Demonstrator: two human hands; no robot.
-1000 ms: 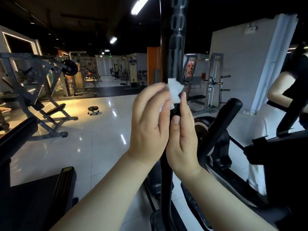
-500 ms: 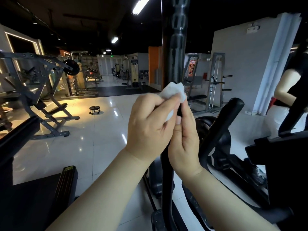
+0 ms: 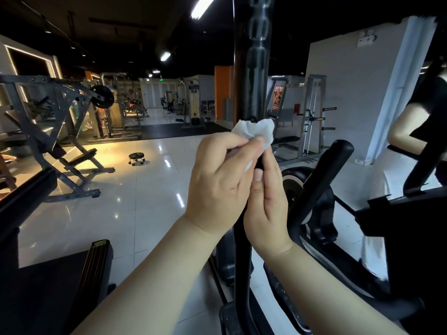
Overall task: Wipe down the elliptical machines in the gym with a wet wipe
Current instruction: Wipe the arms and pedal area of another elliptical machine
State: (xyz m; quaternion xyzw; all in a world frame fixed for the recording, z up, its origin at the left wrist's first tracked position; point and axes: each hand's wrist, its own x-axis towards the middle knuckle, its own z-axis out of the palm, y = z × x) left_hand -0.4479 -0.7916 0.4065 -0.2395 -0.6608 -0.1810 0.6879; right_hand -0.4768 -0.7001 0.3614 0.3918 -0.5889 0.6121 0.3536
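A black upright handle bar [image 3: 252, 68] of the elliptical machine rises through the middle of the view. A white wet wipe [image 3: 256, 130] is bunched against the bar at chest height. My left hand [image 3: 220, 182] pinches the wipe with curled fingers and holds it to the bar. My right hand [image 3: 268, 201] is just right of it, fingers wrapped round the bar below the wipe, thumb up along the front. The bar's lower part [image 3: 240, 274] runs down between my forearms.
A second black handle [image 3: 321, 187] and flywheel housing [image 3: 292, 182] stand to the right. A person [image 3: 411, 122] is on the neighbouring machine at far right. A treadmill edge [image 3: 96, 269] lies lower left. Weight benches [image 3: 60, 141] and a small wheeled stool [image 3: 136, 158] stand on glossy tiles.
The wipe has slid a little up the bar and bunched wider under my left fingers. Both hands stay together on the bar. The person at right has shifted slightly.
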